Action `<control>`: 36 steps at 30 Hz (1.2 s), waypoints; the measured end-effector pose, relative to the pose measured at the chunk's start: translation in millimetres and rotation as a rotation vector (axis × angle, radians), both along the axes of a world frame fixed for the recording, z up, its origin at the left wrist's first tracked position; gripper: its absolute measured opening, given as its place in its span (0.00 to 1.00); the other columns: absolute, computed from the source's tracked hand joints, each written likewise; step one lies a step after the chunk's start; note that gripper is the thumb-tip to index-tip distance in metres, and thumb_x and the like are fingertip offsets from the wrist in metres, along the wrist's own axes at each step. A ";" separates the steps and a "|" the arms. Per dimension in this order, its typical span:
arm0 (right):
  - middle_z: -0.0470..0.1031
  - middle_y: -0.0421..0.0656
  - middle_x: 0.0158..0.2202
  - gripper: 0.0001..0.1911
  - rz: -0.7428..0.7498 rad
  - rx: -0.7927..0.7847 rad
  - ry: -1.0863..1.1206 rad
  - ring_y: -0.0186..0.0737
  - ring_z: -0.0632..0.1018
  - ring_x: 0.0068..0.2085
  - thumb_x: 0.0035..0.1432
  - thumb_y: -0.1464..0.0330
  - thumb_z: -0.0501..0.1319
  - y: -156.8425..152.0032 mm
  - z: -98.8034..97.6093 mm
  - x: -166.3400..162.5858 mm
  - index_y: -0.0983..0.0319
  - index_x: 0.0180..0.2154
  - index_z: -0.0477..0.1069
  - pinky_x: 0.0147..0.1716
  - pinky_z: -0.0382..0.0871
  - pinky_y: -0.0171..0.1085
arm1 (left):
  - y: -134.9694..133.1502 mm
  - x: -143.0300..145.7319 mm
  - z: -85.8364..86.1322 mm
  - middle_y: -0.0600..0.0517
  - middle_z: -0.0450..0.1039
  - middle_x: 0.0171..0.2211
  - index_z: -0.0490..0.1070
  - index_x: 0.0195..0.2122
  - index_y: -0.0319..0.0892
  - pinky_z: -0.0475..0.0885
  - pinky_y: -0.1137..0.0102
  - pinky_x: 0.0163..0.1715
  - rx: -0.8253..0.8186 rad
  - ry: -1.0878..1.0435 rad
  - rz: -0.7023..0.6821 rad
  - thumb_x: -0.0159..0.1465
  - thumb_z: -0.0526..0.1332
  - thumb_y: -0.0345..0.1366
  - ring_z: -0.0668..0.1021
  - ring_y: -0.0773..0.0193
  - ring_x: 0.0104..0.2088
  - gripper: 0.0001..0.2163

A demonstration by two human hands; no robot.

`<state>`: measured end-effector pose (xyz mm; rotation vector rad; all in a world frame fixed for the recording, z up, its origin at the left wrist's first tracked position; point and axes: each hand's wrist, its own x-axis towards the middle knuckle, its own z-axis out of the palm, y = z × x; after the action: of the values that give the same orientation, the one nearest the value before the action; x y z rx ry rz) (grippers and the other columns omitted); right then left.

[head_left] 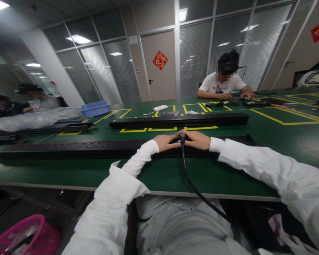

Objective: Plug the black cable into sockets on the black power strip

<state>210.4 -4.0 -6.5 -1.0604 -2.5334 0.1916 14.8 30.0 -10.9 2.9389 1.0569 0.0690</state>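
A long black power strip (95, 149) with a row of red-marked points lies along the near part of the table, passing under both hands. My right hand (199, 139) is closed round the black plug (182, 136) at the strip. From the plug a thick black cable (187, 173) hangs over the table edge toward my lap. My left hand (165, 142) grips the strip just left of the plug, its fingers over the top and the thumb at the near side. The fingertips of both hands meet near the plug and partly hide what lies under them.
Behind it lies another black power strip (180, 120). A white box-like item (160, 107), a blue basket (95, 108) and clear plastic wrap (37, 118) are farther back. A person (224, 81) works opposite; others sit at both sides. A pink basket (39, 233) stands below left.
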 end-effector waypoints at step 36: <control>0.70 0.43 0.42 0.24 0.047 -0.399 0.264 0.43 0.69 0.43 0.51 0.59 0.54 6.4 3.4 38.8 0.63 0.48 0.63 0.42 0.61 0.39 | -3.0 1.7 2.6 0.51 0.63 0.49 0.52 0.52 0.49 0.63 0.64 0.41 -0.023 0.049 0.035 0.52 0.41 0.62 0.69 0.54 0.44 0.32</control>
<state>249.2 2.5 -3.1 -1.0326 -2.3313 0.8215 16.5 27.0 -8.3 2.9167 1.1076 -0.0152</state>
